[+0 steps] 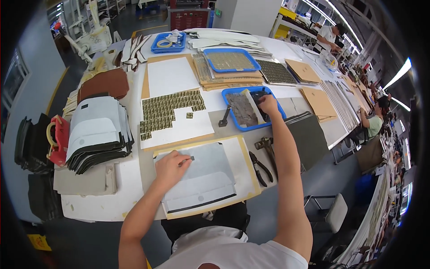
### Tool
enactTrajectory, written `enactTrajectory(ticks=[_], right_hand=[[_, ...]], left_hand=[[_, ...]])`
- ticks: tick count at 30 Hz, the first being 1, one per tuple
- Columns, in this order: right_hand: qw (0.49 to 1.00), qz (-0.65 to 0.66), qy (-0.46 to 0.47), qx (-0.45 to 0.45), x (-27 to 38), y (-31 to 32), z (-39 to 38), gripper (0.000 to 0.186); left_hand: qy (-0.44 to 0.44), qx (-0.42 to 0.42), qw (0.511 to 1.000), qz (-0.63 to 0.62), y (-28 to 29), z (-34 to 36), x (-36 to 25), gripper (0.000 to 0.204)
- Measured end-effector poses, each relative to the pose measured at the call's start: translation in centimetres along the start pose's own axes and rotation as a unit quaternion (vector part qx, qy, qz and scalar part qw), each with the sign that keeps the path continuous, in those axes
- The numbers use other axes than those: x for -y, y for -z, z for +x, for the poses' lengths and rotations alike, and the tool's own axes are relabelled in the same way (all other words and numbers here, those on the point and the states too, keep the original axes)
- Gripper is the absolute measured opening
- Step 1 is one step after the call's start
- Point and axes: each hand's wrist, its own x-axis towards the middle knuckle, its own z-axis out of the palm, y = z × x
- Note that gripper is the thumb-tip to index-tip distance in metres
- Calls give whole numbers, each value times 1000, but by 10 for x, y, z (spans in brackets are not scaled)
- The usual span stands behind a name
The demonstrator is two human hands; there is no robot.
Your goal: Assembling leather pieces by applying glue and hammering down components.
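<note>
"Where do the hands stay?"

"The left hand (170, 168) is at ten o'clock on the grey-blue panel (210, 162), fingers curled, almost closed. At its fingertips is a small dark piece (192, 158); whether it is pinched or only touched, I cannot tell."

"And the right hand (269, 106)?"

"It reaches into the nearest blue tray (251, 127), at one o'clock from the panel. Its fingers are bent, but the tips are lost among dark pieces (257, 95), so their hold I cannot tell."

"The tools?"

"Pliers (254, 160) at three o'clock; beside them a hammer (264, 143), its handle end hard to make out."
</note>
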Motion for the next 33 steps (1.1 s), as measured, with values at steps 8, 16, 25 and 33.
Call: enactTrajectory(ticks=[8,16,25,33], right_hand=[[987,135,-68,57,5,2,-1,31],[987,143,-74,-4,14,36,-27,22],[812,566,95,102,145,54,-196,23],[823,466,-9,325,200,-26,-254,13]], left_hand=[[-9,-27,1000,-2,0,-3,6,13],[6,-12,1000,-9,0,-5,4,12],[-20,-28,999,-15,-3,-1,11,11],[19,21,998,-50,5,-4,8,23]])
